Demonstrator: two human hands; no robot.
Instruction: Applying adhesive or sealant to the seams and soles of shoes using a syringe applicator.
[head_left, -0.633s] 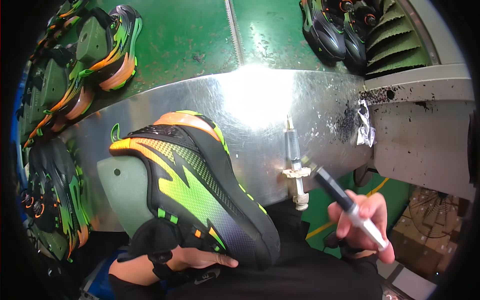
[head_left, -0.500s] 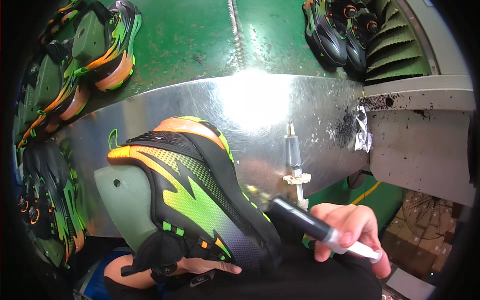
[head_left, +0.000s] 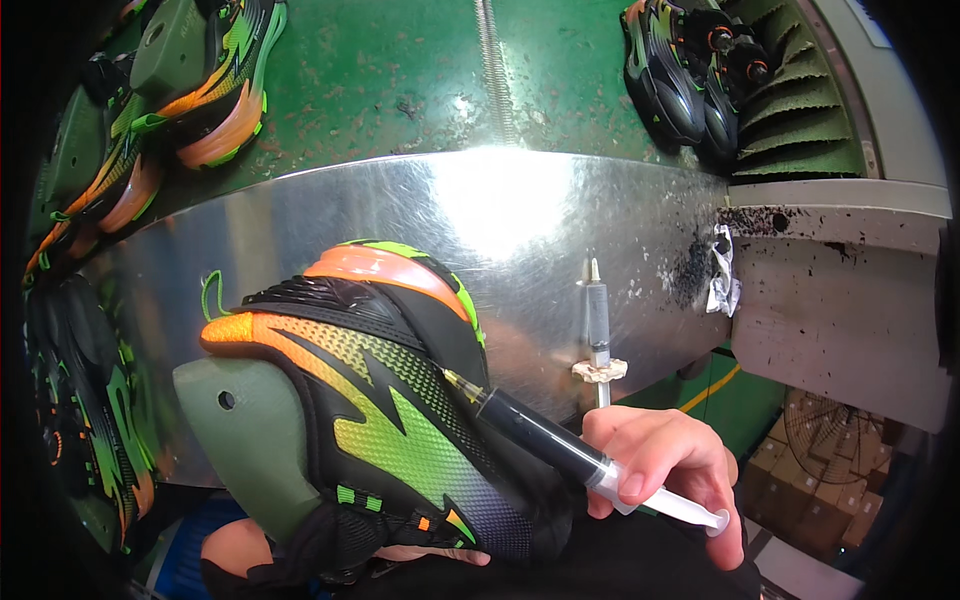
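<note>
While our left hand (head_left: 400, 553) grips the black-green-orange sneaker (head_left: 380, 420) steady, our right hand's (head_left: 665, 470) fingers close round the dark-filled syringe (head_left: 560, 450), needle at its upper.

Left hand (head_left: 330, 545) wore a black fingerless glove, fabric covering palm and knuckles, fingertips left bare. Right hand (head_left: 665, 470) went bare, without glove or ring. Showed short, plain nails on the right hand's fingers (head_left: 640, 480). Wore dark clothing across the lower edge of the view, black over lap and torso. Wrists and forearms mostly hidden; sleeves could not be made out.
</note>
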